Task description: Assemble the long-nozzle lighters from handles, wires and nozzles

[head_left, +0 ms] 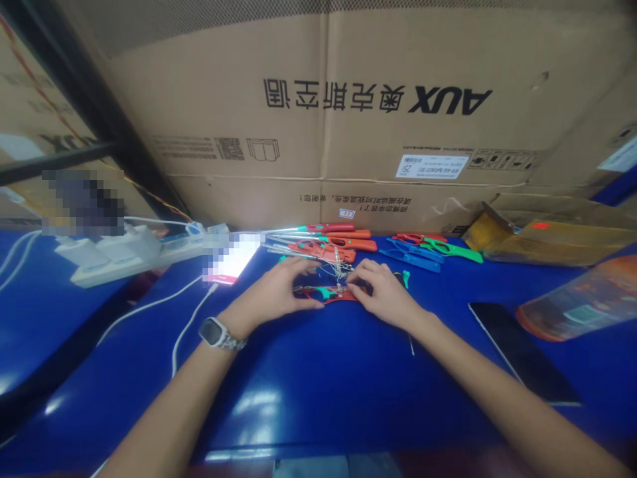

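An orange lighter shell [337, 297] with a teal trigger part and small inner parts lies on the blue table between my hands. My left hand [279, 289] grips its left end, thumb below and fingers above. At the shell's right part, my right hand [385, 292] is closed with its fingertips pinched; any small piece in them is hidden. Just behind, a bundle of thin wires [339, 265] lies against several orange long-necked lighters [343, 243]. A red lighter [328, 228] rests farthest back. Small green pieces [407, 277] sit beyond my right hand.
Blue shell pieces [413, 257] and a green one [460, 250] lie at back right, before an open carton [542, 239]. A dark phone [517, 352] and a bottle [582, 302] are at right. Left stand a lit phone [243, 259] on a cable and a power strip [144, 259].
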Tool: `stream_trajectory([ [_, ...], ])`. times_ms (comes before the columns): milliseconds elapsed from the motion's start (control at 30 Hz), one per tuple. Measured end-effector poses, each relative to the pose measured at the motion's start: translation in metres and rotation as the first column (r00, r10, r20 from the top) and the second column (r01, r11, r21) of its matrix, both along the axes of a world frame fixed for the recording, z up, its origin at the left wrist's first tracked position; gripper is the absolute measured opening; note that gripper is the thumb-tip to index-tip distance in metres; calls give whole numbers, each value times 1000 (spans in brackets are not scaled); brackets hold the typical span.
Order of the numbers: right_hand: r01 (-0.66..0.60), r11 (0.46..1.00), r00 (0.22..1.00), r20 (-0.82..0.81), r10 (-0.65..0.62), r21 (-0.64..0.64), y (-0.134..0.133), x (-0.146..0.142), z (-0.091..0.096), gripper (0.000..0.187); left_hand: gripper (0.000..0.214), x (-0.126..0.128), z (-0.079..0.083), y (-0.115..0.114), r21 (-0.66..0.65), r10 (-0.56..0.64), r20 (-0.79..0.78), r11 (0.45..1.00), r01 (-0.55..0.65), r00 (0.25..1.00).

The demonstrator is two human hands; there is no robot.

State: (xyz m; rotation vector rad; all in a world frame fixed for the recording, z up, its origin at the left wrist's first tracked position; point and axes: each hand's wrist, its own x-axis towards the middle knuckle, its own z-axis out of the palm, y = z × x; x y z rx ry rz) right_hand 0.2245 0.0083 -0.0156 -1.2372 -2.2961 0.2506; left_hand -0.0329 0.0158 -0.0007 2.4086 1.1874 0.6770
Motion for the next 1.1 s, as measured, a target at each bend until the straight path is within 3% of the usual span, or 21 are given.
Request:
stream_trajectory([
  [133, -13, 1000, 995, -95, 12, -10, 0, -9, 7, 8, 34, -24, 13, 3, -109, 73, -40, 991, -77, 997],
  [267, -91, 996, 988, -125, 88, -22, 3, -29, 9, 9, 18, -28, 13, 4, -193, 33, -94, 980, -51, 995],
  [567, -218, 974, 975, 27, 220, -54, 8, -63, 2, 13, 20, -26, -1, 9, -127, -37, -77, 992, 27, 996],
  [800, -218, 971, 975, -67, 212, -95, 13, -59, -11, 9, 19, -24, -8, 12, -102, -72, -47, 993, 67, 996],
  [1100, -210, 973, 973, -122, 197, -101, 14, -61, -11, 10, 16, -23, -7, 12, -125, -51, -39, 991, 45, 998],
])
